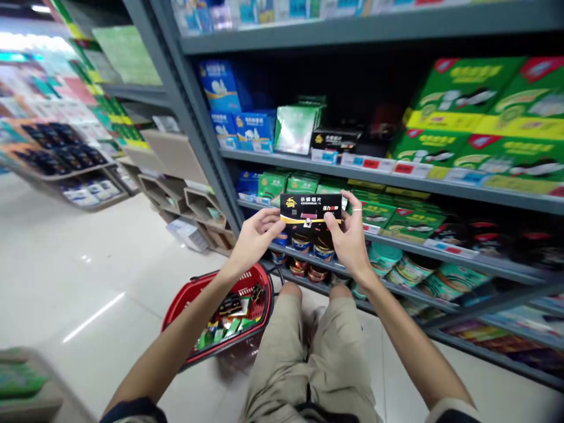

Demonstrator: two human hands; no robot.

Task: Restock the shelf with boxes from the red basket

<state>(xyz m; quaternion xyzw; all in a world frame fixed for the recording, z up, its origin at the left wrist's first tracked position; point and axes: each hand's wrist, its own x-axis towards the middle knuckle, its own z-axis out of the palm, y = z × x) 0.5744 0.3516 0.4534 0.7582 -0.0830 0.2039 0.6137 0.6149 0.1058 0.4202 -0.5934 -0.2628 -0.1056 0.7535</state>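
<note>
A flat black box [311,210] with white and red lettering and a yellow-white stripe is held up in front of the shelves, its printed face toward me. My left hand [258,235] grips its left end, thumb on the front. At the right end my right hand [350,235] pinches it, thumb on the face and fingers behind; a ring shows on one finger. A similar black box [335,141] lies on the shelf just beyond. To the left of my knees a red shopping basket [176,305] stands on the floor, holding black and green packets.
Grey metal shelving [282,160] fills the front and right. It carries blue boxes [255,130], large green boxes [467,88], green packets [414,222] and round tins [324,252]. A white carton [187,234] sits on the pale tiled floor [110,276] at left.
</note>
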